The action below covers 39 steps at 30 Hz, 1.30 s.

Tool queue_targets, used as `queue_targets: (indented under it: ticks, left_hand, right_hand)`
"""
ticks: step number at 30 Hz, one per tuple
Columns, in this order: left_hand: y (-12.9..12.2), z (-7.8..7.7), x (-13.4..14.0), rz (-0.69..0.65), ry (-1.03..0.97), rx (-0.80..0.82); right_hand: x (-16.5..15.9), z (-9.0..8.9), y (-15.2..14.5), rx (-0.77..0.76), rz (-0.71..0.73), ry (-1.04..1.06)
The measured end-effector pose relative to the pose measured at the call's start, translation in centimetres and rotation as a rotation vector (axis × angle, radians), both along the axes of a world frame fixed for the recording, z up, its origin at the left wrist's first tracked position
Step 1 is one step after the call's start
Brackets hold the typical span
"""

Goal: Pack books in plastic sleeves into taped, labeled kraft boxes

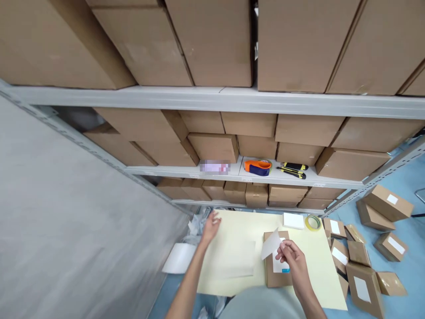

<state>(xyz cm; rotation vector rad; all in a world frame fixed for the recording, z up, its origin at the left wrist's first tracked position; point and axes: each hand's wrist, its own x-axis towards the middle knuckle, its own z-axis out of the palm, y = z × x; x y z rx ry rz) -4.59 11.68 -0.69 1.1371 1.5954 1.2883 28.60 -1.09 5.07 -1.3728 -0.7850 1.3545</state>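
Note:
My right hand (294,258) pinches a thin white slip of paper (271,245), lifted and tilted above a brown cardboard box (278,280). On that box's top lies a white label (278,265) with a small blue mark, partly covered by the slip and my fingers. Over the table's far left edge, my left hand (211,227) has its fingers apart and holds nothing. Between my hands, a pale translucent sheet (237,261) rests flat on the cream tabletop (318,274).
At the table's back right are a white stack (293,220) and a tape roll (313,222). Cutters (292,170) and an orange-blue tool (258,167) lie on a shelf (229,178). Labelled boxes (361,288) cover floor to the right; crumpled plastic (196,225) sits left.

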Motion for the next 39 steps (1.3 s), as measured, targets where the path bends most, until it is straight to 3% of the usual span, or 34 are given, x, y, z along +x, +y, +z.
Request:
queue_targets:
  ticks: [4,6,9,11,15,22,32,35,39]
  left_hand:
    - [-4.5,-0.5,9.8,-0.187,-0.032,-0.066]
    - [-6.9,0.2,13.7,-0.395,-0.075,-0.078]
    - [-9.6,1.9,17.8,-0.562,-0.088,-0.035]
    - [-10.7,2.8,19.4,-0.583,-0.081,-0.029]
    - [-11.9,4.0,21.3,-0.582,-0.064,-0.064]
    - [-13.2,4.6,23.5,-0.614,-0.024,-0.071]
    - [-14.0,4.6,25.1,-0.577,0.014,-0.02]
    - [-13.9,4.6,24.9,-0.503,-0.089,-0.066]
    - [-13.8,5.1,24.3,-0.346,-0.254,-0.131]
  right_hand:
    - [0.7,-1.1,0.4,0.011,-0.039,0.056]
    - [1.2,-1.7,0.4,0.016,-0.045,0.074]
    - [2.2,-2.1,0.1,0.03,-0.05,0.102]
    - [3.1,-2.0,-0.3,0.045,-0.06,0.125]
    - [5.1,-1.6,-1.4,0.061,-0.048,0.153]
    - [8.0,-1.2,-3.2,0.075,-0.071,0.168]
    - [8.7,-0.4,-4.7,0.111,-0.026,0.167]
    - [9.0,-0.4,-4.9,0.148,-0.001,0.116]
    - [9.7,-0.5,-5.4,0.17,-0.094,-0.082]
